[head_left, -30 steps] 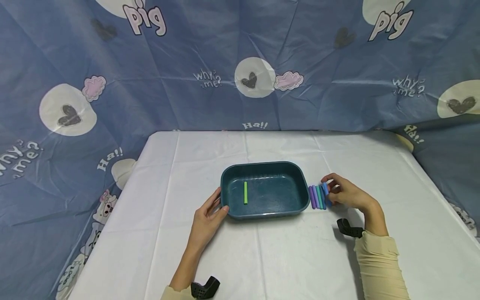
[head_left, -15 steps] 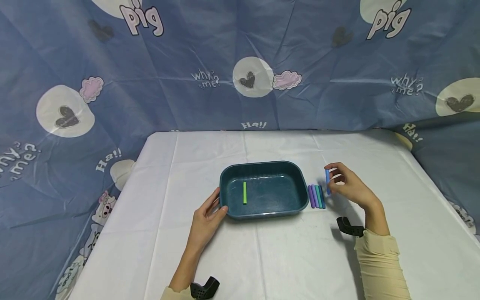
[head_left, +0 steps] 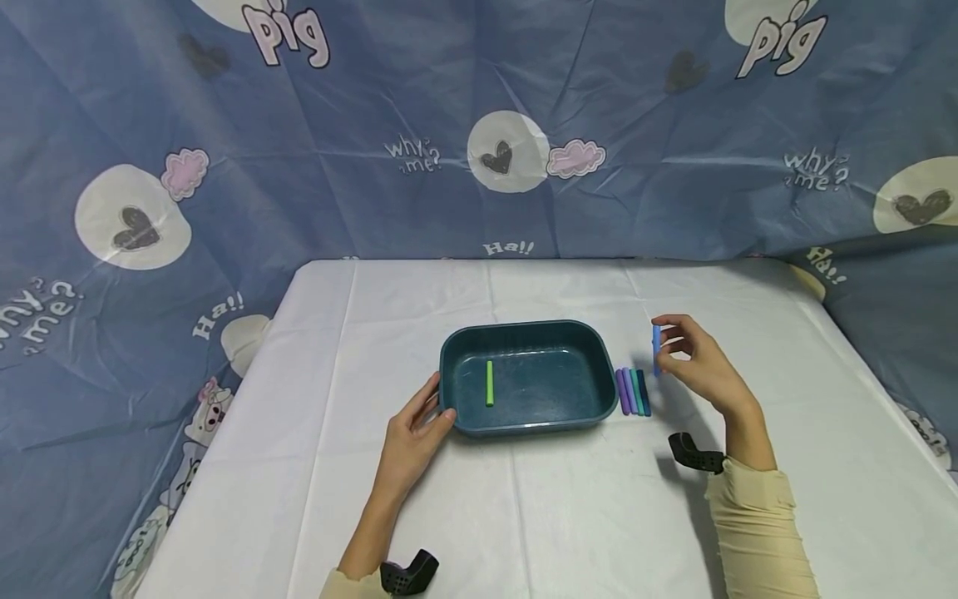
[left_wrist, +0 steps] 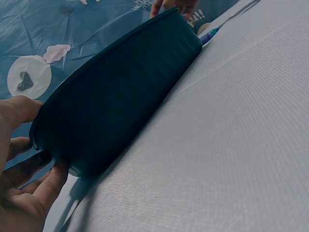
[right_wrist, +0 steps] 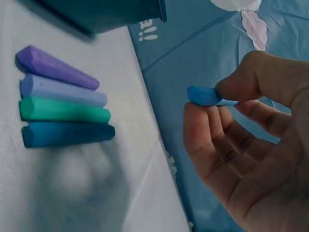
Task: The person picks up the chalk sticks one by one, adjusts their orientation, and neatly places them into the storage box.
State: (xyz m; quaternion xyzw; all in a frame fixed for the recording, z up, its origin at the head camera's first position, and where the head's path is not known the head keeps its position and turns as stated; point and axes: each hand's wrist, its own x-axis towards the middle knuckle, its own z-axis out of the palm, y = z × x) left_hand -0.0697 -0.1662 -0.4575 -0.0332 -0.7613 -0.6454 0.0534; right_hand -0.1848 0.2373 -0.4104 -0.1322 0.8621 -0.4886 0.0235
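Observation:
A light blue stick of chalk (head_left: 656, 349) is pinched between the thumb and fingers of my right hand (head_left: 699, 363), raised over the table to the right of the row of chalk. In the right wrist view the blue chalk (right_wrist: 203, 95) shows one end past the thumb. Lying side by side are purple (right_wrist: 58, 67), lavender (right_wrist: 65, 91), green (right_wrist: 65, 109) and dark blue chalk sticks (right_wrist: 67, 134). My left hand (head_left: 410, 441) grips the near left corner of a dark teal tray (head_left: 535, 429), its thumb at the rim. Inside the tray lies a lime green chalk stick (head_left: 490, 383).
A white cloth (head_left: 569, 516) covers the table. Behind it hangs a blue printed curtain (head_left: 636, 108), which also runs down both sides. The chalk row sits close against the tray's right end.
My right hand has picked the light blue chalk off the right end of the row and raised it, moving slightly away from me. The left hand and tray stay in place.

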